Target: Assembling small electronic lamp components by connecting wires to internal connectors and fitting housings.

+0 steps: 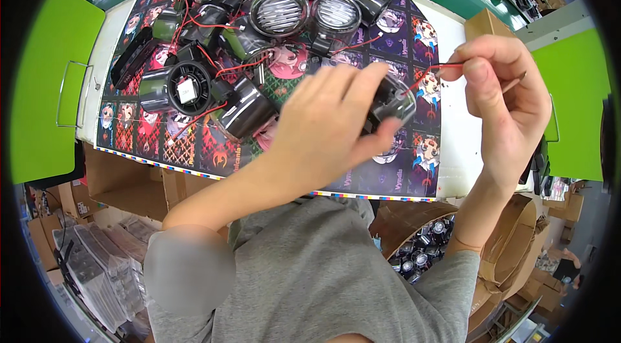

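Head view, clock read around the picture's centre, with 12 at the far edge: the left hand (330, 120) lies just about at the centre, blurred, curved over a round clear-and-black case (396, 103) that sits at 2 o'clock on the printed mat (356, 181). Its fingers reach the far side of the case and its thumb stands apart on the near side; the blur makes it impossible to tell whether it grips. The right hand (504, 87), between 2 and 3 o'clock, is raised, with thumb and forefinger pinched narrow on a thin red wire (424, 74) that runs to the case.

More parts crowd the mat from 10 round to 12 o'clock. At 10 o'clock lie a dark fan (187, 89) with a white square sticker and, nearer the centre, a dark cylinder (249, 110). Between 11 and 12 stands a large ribbed clear lamp (278, 11), with a smaller lamp (336, 13) just past 12.

Under the mat is a white table (460, 155). Between 4 and 5 o'clock, below its edge, a cardboard box (401, 217) holds many small round parts (424, 249). Clear trays (103, 272) are piled at 8 o'clock.
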### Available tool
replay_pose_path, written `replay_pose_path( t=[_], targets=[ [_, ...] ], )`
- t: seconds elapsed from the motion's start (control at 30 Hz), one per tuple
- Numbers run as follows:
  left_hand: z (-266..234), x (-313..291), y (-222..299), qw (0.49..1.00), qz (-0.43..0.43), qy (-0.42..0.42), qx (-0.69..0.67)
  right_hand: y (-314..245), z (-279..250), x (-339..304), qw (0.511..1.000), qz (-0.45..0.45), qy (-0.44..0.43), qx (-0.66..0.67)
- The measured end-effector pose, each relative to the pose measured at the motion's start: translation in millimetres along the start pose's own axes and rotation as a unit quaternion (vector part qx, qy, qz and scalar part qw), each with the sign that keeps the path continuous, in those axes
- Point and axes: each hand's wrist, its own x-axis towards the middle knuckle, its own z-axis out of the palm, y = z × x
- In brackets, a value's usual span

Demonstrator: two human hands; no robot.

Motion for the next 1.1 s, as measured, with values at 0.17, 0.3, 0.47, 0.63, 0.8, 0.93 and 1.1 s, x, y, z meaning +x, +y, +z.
replay_pose_path(
  t=[0.17,0.3,0.47,0.63,0.8,0.93,1.1],
  targets=[
    [31,5,-7,0.981,-0.038,-0.002,-0.189,6,4,-10,0.998,-0.002,0.031,0.051],
    [40,12,-13,0.936,-0.12,-0.007,-0.33,9,-19,-26,0.996,0.088,-0.005,-0.014],
    [47,13,-15,0.936,-0.115,0.007,-0.334,14,-7,-41,0.987,0.137,-0.002,-0.081],
    [51,9,-18,0.948,-0.069,0.034,-0.308,18,14,-47,0.977,0.117,-0.016,-0.176],
    [51,11,-17,0.954,-0.039,0.067,-0.288,14,21,-44,0.969,0.088,-0.014,-0.231],
    [50,11,-18,0.956,-0.028,0.069,-0.283,10,28,-49,0.963,0.045,0.006,-0.266],
    [46,13,-15,0.954,-0.032,0.077,-0.288,13,35,-52,0.933,-0.029,0.009,-0.36]
  ],
)
